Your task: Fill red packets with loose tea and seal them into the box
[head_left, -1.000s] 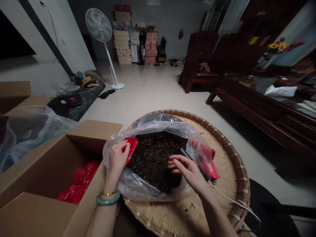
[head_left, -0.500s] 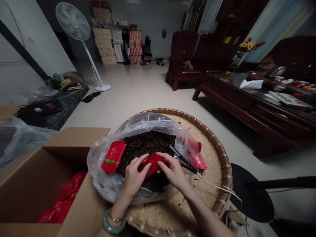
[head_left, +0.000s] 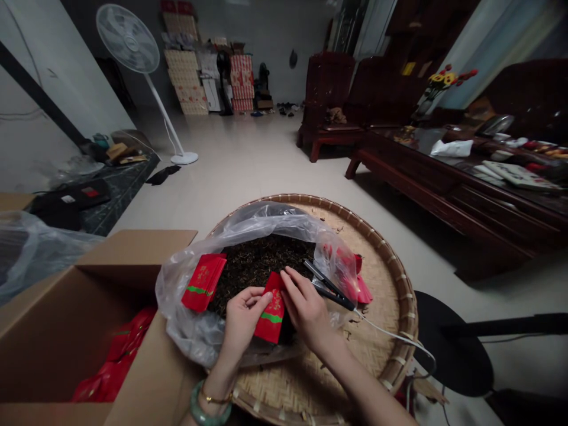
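A red packet [head_left: 271,316] with a green band and gold print is held upright over the dark loose tea leaves [head_left: 261,254]. My left hand [head_left: 244,313] pinches its left edge between thumb and fingers. Along its upper right edge, the fingers of my right hand [head_left: 306,307] are closed together, the thumb hidden behind them. The leaves fill an open clear plastic bag [head_left: 177,319]. A stack of similar red packets [head_left: 204,283] lies on the bag's left side. Right of the leaves rests a black corded hair straightener [head_left: 331,287], its jaws apart.
The bag sits on a round woven bamboo tray [head_left: 377,254]. More red packets [head_left: 355,278] lie at its right. An open cardboard box [head_left: 142,355] at left contains filled-looking red packets [head_left: 115,361]. A black round stand base [head_left: 457,349] and a white cord [head_left: 390,336] are at right.
The packet has turned from a tilted, folded-looking position to upright, showing its printed face and green band. My right hand has shifted along its edge, fingers now straighter.
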The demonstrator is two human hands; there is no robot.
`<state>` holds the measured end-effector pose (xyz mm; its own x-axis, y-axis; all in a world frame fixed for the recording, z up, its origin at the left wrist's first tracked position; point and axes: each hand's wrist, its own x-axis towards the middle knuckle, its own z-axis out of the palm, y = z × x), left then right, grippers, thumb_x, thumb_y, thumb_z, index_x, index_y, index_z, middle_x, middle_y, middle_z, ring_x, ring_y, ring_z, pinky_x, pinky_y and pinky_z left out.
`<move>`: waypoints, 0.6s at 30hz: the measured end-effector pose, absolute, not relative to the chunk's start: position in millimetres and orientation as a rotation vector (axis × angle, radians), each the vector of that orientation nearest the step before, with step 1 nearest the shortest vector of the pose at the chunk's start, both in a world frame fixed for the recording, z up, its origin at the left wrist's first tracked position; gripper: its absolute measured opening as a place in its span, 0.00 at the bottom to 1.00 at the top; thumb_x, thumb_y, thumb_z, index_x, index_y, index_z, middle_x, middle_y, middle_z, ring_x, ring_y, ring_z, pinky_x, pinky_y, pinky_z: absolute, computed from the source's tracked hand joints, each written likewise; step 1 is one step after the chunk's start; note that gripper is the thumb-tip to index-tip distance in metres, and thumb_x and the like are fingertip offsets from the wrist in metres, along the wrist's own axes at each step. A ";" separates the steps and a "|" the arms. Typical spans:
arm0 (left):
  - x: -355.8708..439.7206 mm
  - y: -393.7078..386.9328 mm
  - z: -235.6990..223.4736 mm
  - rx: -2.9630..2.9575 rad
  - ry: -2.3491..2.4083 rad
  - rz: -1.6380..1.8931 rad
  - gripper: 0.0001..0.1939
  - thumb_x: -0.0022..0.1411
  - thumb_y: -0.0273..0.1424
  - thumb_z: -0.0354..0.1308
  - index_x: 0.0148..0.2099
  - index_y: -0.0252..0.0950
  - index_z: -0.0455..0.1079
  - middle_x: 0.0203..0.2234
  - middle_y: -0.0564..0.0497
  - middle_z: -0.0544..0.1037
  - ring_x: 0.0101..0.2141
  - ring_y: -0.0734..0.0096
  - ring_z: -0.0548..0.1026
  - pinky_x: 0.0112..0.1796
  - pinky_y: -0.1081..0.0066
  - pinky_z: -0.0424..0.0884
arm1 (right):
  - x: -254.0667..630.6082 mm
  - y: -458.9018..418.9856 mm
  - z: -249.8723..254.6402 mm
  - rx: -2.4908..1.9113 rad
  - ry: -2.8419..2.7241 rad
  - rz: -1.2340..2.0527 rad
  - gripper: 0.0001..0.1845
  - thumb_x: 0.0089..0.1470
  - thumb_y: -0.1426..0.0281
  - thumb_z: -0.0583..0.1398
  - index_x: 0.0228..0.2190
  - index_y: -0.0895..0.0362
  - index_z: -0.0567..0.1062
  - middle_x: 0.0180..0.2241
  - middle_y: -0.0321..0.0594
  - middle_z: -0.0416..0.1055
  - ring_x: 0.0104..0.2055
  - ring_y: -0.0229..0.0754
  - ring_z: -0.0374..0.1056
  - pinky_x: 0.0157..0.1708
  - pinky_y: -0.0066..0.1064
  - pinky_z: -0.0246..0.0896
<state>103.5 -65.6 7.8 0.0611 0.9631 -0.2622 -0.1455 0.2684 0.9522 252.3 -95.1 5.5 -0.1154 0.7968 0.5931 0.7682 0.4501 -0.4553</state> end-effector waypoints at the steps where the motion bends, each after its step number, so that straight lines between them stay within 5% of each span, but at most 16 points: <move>1: 103.8 -66.2 7.3 0.933 1.182 1.054 0.15 0.41 0.37 0.68 0.30 0.32 0.73 0.20 0.52 0.79 0.21 0.73 0.74 0.25 0.76 0.71 | 251.9 -94.8 5.9 -1.304 -1.871 0.008 0.23 0.60 0.76 0.51 0.56 0.55 0.64 0.52 0.53 0.65 0.53 0.48 0.64 0.48 0.41 0.66; 7: 101.2 -70.2 6.1 1.256 1.250 1.044 0.09 0.46 0.35 0.64 0.29 0.33 0.76 0.23 0.50 0.80 0.26 0.69 0.77 0.29 0.74 0.73 | 254.4 -95.2 12.8 -1.345 -1.751 -0.135 0.05 0.56 0.73 0.58 0.31 0.58 0.75 0.28 0.42 0.65 0.32 0.42 0.61 0.29 0.33 0.63; 11: 91.8 -66.9 0.6 1.331 1.190 0.951 0.13 0.47 0.33 0.62 0.37 0.34 0.77 0.29 0.48 0.82 0.29 0.65 0.79 0.33 0.70 0.76 | 265.6 -95.7 16.8 -1.237 -1.771 0.025 0.09 0.57 0.79 0.54 0.36 0.57 0.73 0.30 0.42 0.68 0.33 0.41 0.62 0.31 0.32 0.63; 18: 81.4 -62.6 -2.2 1.564 1.268 0.960 0.10 0.52 0.35 0.60 0.34 0.36 0.79 0.29 0.48 0.82 0.30 0.62 0.79 0.37 0.66 0.74 | 274.1 -93.8 21.6 -1.189 -1.812 0.150 0.04 0.54 0.76 0.58 0.31 0.56 0.73 0.30 0.43 0.71 0.35 0.43 0.63 0.35 0.35 0.64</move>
<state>81.4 -62.6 -2.2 0.1804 0.9829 0.0376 0.3029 -0.0919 0.9486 274.1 -93.8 21.6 -0.0968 0.7716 0.6287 0.6578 0.5236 -0.5414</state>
